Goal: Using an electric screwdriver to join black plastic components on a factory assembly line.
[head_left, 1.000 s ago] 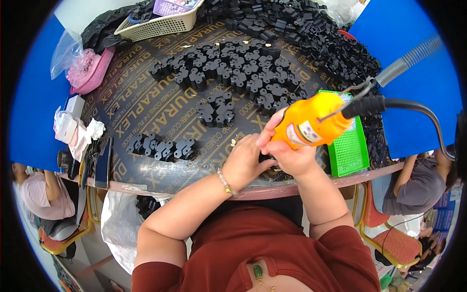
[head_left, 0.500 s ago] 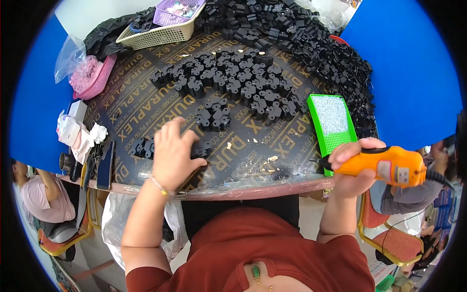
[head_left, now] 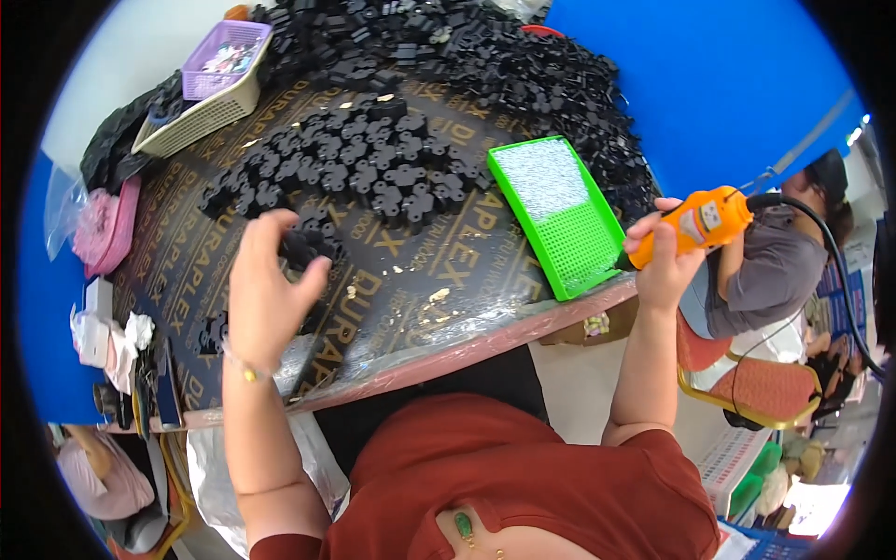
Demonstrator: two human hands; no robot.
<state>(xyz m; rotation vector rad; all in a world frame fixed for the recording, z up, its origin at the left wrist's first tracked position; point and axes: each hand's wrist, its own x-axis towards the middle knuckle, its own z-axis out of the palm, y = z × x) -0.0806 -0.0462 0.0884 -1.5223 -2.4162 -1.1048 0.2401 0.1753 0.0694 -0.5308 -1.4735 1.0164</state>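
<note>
My left hand [head_left: 264, 303] is over the near left of the table, its fingers and thumb spread apart. Its fingertips reach a small group of black plastic parts [head_left: 322, 229]; whether they touch is hard to see. My right hand [head_left: 665, 261] grips an orange electric screwdriver [head_left: 702, 222], its dark tip pointing left by the near right corner of a green tray [head_left: 595, 217]. Small silvery pieces fill the tray's far half, while its near half shows bare holes. Beyond my left hand stands a larger cluster of similar black parts [head_left: 345, 154].
Loose black pieces [head_left: 569, 89] heap along the far and right sides. At the left are a pink basket [head_left: 117, 233], a cream basket [head_left: 201, 121] bearing a purple one [head_left: 207, 79], and crumpled tissue [head_left: 138, 329]. A cable [head_left: 821, 233] trails from the screwdriver. People sit on both sides.
The view has turned and shifted right. My left hand has moved up to the small group of black parts. The screwdriver has come to the tray's near corner, still in my right hand.
</note>
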